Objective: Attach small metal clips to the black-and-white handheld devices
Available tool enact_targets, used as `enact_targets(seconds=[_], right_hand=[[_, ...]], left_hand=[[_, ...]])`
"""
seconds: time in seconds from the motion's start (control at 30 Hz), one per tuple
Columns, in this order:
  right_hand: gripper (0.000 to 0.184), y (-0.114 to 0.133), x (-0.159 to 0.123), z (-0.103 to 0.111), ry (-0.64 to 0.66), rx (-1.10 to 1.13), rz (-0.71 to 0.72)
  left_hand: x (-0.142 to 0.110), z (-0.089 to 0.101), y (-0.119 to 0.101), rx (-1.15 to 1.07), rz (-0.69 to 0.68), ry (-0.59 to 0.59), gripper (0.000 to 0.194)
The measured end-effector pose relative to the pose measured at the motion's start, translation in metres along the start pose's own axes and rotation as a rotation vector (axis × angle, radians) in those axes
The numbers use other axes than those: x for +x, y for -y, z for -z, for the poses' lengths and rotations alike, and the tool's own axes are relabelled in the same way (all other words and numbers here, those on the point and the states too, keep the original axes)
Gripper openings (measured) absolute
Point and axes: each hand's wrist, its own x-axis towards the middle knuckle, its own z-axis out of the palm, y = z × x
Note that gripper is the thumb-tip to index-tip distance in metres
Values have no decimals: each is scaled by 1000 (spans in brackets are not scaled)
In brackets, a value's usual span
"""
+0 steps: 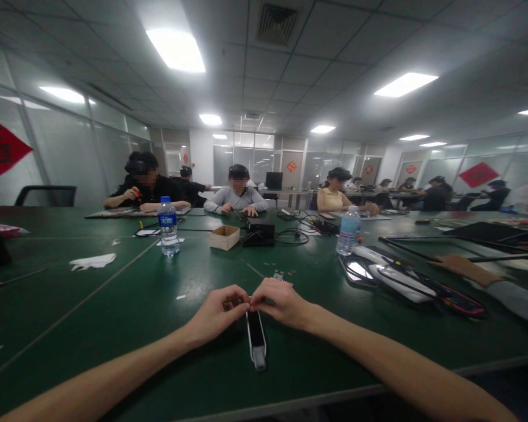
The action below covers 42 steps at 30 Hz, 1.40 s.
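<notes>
A slim, long device (256, 337) with a white edge and a dark face lies on the green table, pointing toward me. Its near end is grey. At its far end, my left hand (223, 308) and my right hand (278, 300) meet with thumbs and fingertips pinched together. Whatever sits between the fingertips is too small or hidden to make out. Just beyond my right hand lie several small metal parts (279, 274), partly covered by it.
Water bottles (168, 231) (348, 234), a small open box (224, 237) and a black box (259, 232) stand farther back. Right of me lie a phone (358, 271), white devices (402, 281) and a co-worker's arm (484, 275). Cables (297, 234) and crumpled paper (92, 261) also lie about.
</notes>
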Motion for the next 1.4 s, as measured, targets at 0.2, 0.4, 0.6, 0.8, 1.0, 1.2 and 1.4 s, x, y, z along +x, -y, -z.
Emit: enact_targets(seconds=[0.2, 0.4, 0.6, 0.8, 1.0, 1.2, 1.4], right_hand=[[11, -3, -2, 0, 32, -45, 6], [13, -2, -2, 3, 21, -60, 0], [15, -4, -5, 0, -10, -76, -3], [18, -3, -7, -4, -62, -112, -10], [16, 1, -5, -5, -56, -113, -50], [18, 1, -5, -4, -53, -117, -61], [13, -1, -6, -5, -28, -117, -91]], left_hand=[[0, 0, -3, 20, 9, 21, 24], [0, 0, -7, 21, 11, 42, 25], [0, 0, -8, -38, 18, 52, 27], [1, -2, -5, -97, 27, 34, 29], [2, -2, -5, -181, 67, -3, 30], [2, -2, -1, -194, 60, -37, 29], [1, -1, -2, -117, 21, -38, 27]])
